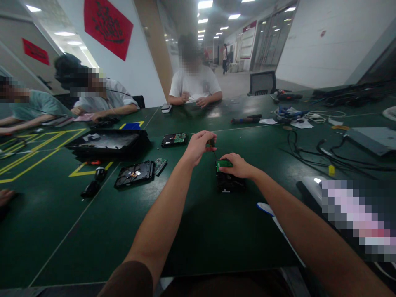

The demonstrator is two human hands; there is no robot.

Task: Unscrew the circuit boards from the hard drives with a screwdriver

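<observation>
Head view: left hand (201, 147) pinches screwdriver (212, 142); right hand (238, 166) clasps drive (230, 182).

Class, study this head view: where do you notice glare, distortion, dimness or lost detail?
All in the head view: ceiling lights glare white; the green table has a pale sheen towards its far side; wide-angle distortion seems to lean the white pillar; the black hard drive under the right hand is dim; the screwdriver-like tool in the left hand has an indistinct tip.

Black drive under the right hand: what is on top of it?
A green circuit board is on the far part of the black drive, partly under the right hand; what that hand covers cannot be seen.
</observation>
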